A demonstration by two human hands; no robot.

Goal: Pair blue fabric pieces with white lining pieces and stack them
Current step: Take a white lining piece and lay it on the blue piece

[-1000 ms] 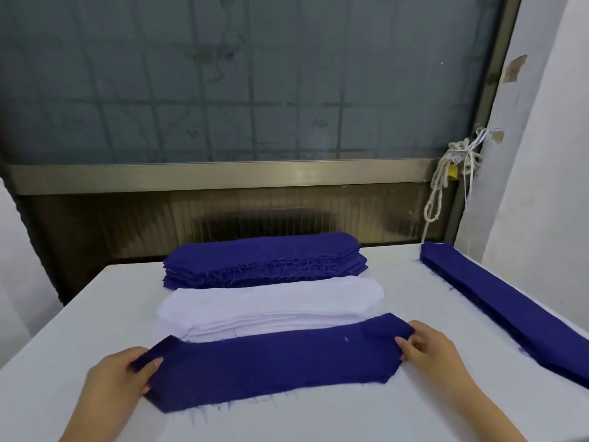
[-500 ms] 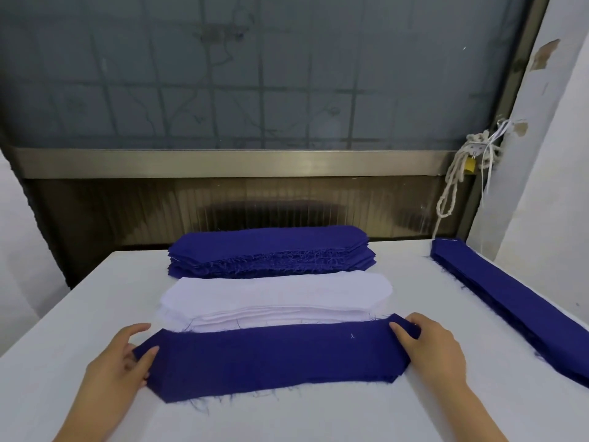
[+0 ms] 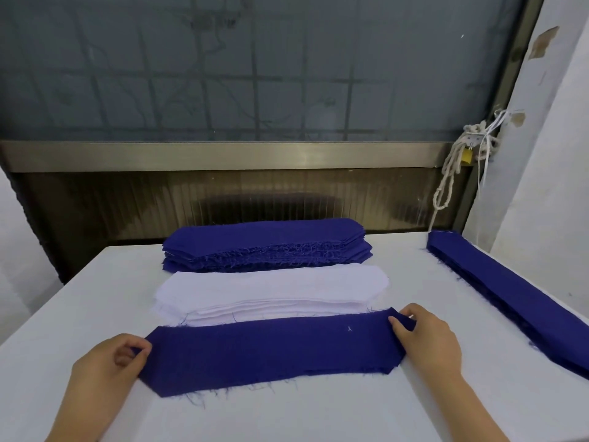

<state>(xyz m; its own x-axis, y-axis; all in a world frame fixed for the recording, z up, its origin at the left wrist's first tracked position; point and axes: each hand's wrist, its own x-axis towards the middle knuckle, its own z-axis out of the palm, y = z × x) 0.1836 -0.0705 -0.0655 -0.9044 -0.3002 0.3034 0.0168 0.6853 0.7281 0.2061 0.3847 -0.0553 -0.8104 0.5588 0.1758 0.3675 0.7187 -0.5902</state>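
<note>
My left hand [image 3: 108,362] and right hand [image 3: 427,342] pinched the ends of a long blue fabric strip [image 3: 271,352] nearest me, beside the thick white lining stack [image 3: 271,288], so most pairing seemed undone.

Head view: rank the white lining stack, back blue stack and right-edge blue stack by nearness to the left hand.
1. white lining stack, centre, just beyond the left hand.
2. back blue stack, behind the lining.
3. right-edge blue stack, far right.
</note>
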